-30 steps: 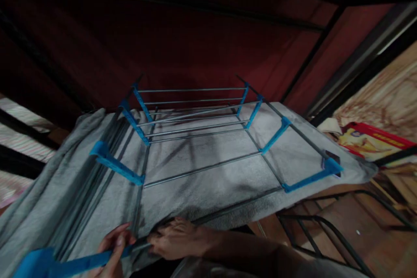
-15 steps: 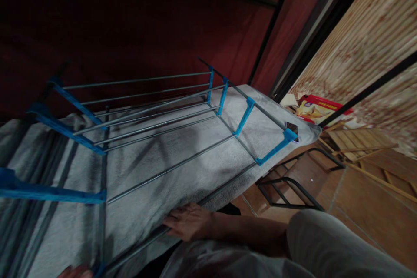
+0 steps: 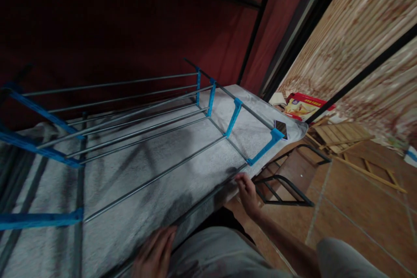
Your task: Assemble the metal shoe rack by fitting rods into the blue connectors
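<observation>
A drying rack of grey metal tubes joined by blue plastic brackets (image 3: 265, 150) lies across a grey cloth-covered surface (image 3: 208, 156). Along its near side runs the front metal tube (image 3: 202, 202). My left hand (image 3: 154, 252) lies over this tube at the bottom, its fingers stretched out side by side. Farther right, my right hand (image 3: 247, 195) is by the tube's right end, just below the corner bracket. Its fingers are curled, and whether anything is inside them is hidden.
A phone (image 3: 280, 130) lies on the cloth near the right corner bracket. Beside the surface stands a dark metal-framed chair (image 3: 295, 169). Wooden slatted pieces (image 3: 345, 134) and a red-yellow box (image 3: 302, 106) are beyond it. A dark red wall (image 3: 114, 30) closes the back.
My right hand has moved right along the front tube to its far end. My left hand has come further into view at the bottom. The view has shifted right.
</observation>
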`<act>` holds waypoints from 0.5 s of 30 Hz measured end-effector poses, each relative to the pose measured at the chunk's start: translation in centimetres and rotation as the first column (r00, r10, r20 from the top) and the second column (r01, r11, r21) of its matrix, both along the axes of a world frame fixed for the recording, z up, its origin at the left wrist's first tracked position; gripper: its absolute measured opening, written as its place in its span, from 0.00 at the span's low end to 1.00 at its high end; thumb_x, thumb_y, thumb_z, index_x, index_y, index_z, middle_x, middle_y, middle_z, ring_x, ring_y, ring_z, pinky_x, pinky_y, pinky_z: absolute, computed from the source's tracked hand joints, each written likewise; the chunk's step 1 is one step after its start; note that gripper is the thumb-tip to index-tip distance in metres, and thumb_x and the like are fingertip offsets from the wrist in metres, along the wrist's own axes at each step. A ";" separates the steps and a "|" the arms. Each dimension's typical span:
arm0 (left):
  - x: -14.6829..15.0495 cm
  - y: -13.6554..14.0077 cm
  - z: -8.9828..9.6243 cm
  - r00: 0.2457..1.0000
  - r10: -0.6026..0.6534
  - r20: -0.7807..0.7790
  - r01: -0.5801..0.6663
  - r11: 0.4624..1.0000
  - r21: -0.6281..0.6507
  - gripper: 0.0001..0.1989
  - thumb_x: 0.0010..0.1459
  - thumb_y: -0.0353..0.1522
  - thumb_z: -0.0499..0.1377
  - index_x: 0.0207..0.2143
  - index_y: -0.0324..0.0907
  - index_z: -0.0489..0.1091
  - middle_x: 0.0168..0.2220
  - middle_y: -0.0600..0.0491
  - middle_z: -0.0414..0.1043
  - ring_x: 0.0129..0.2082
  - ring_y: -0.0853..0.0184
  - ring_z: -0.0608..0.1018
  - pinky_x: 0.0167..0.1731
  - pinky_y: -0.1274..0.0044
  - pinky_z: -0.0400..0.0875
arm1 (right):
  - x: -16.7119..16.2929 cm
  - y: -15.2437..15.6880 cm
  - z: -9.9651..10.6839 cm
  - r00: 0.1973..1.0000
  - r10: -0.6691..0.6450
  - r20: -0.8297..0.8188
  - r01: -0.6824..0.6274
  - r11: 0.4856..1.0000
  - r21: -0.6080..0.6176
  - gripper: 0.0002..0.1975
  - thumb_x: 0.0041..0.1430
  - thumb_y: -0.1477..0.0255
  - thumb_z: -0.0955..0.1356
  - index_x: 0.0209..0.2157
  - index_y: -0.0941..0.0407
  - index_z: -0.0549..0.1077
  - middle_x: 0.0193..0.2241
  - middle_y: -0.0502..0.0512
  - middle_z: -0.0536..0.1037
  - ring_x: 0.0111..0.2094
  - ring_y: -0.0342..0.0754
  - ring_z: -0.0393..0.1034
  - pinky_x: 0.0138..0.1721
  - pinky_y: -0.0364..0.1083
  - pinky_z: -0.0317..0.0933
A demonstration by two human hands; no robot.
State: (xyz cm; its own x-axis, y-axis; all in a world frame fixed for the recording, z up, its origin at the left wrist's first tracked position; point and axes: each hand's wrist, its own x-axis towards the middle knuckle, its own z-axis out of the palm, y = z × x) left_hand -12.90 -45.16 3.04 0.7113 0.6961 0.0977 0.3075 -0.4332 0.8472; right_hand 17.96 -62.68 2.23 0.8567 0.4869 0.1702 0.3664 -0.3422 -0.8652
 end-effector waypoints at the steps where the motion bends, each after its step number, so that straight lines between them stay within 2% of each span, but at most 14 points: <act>1: 2.3 0.1 0.3 0.998 -0.057 -0.001 0.057 0.998 0.021 0.15 0.63 0.49 0.58 0.43 0.56 0.82 0.43 0.51 0.83 0.45 0.55 0.83 0.49 0.66 0.78 | 1.6 -0.9 -0.2 0.993 -0.115 -0.007 0.115 0.993 0.028 0.13 0.68 0.60 0.59 0.39 0.52 0.69 0.35 0.54 0.74 0.39 0.50 0.70 0.42 0.47 0.67; 3: 7.3 0.1 1.0 0.991 -0.131 -0.002 0.131 0.990 0.054 0.14 0.66 0.44 0.56 0.46 0.54 0.80 0.44 0.49 0.82 0.46 0.56 0.82 0.51 0.65 0.77 | 4.6 -2.5 -0.4 0.957 -0.290 -0.002 0.289 0.954 0.076 0.14 0.65 0.60 0.60 0.44 0.53 0.68 0.40 0.56 0.74 0.42 0.50 0.70 0.46 0.49 0.67; 5: 11.9 -0.4 1.2 0.971 -0.233 -0.055 0.237 0.968 0.085 0.15 0.68 0.40 0.54 0.48 0.51 0.79 0.47 0.48 0.80 0.49 0.55 0.81 0.53 0.64 0.75 | 7.2 -3.7 -0.5 0.936 -0.353 0.005 0.351 0.932 0.085 0.19 0.61 0.60 0.62 0.50 0.54 0.67 0.49 0.60 0.74 0.47 0.51 0.70 0.51 0.52 0.66; 7: 15.3 -1.3 0.9 0.940 -0.315 -0.129 0.330 0.936 0.119 0.15 0.68 0.36 0.53 0.52 0.48 0.76 0.51 0.46 0.79 0.52 0.54 0.79 0.54 0.62 0.74 | 8.8 -4.5 -0.6 0.960 -0.278 -0.018 0.278 0.959 0.046 0.22 0.60 0.60 0.62 0.53 0.55 0.67 0.53 0.62 0.73 0.51 0.53 0.70 0.55 0.53 0.64; 9: 17.3 -2.1 0.2 0.909 -0.370 -0.189 0.401 0.902 0.161 0.17 0.67 0.31 0.54 0.55 0.45 0.74 0.53 0.45 0.77 0.54 0.54 0.78 0.55 0.61 0.73 | 9.5 -4.7 -0.5 0.990 -0.135 -0.043 0.134 0.991 -0.029 0.22 0.60 0.59 0.62 0.52 0.55 0.69 0.52 0.62 0.75 0.52 0.53 0.70 0.55 0.53 0.64; 12: 18.5 -2.8 -0.7 0.878 -0.394 -0.273 0.458 0.857 0.236 0.18 0.65 0.25 0.53 0.55 0.42 0.73 0.51 0.44 0.77 0.54 0.54 0.77 0.55 0.63 0.74 | 9.6 -4.4 0.1 1.000 -0.009 -0.024 0.005 0.987 -0.160 0.18 0.63 0.56 0.62 0.45 0.54 0.70 0.44 0.58 0.77 0.46 0.53 0.72 0.50 0.51 0.65; 15: 18.7 -2.9 -0.9 0.845 -0.380 -0.378 0.491 0.831 0.262 0.20 0.66 0.23 0.51 0.56 0.42 0.72 0.50 0.44 0.77 0.50 0.58 0.80 0.48 0.69 0.76 | 9.7 -4.0 1.0 1.000 -0.006 -0.004 0.005 0.970 -0.244 0.18 0.67 0.52 0.58 0.35 0.51 0.66 0.33 0.53 0.75 0.35 0.51 0.70 0.42 0.49 0.63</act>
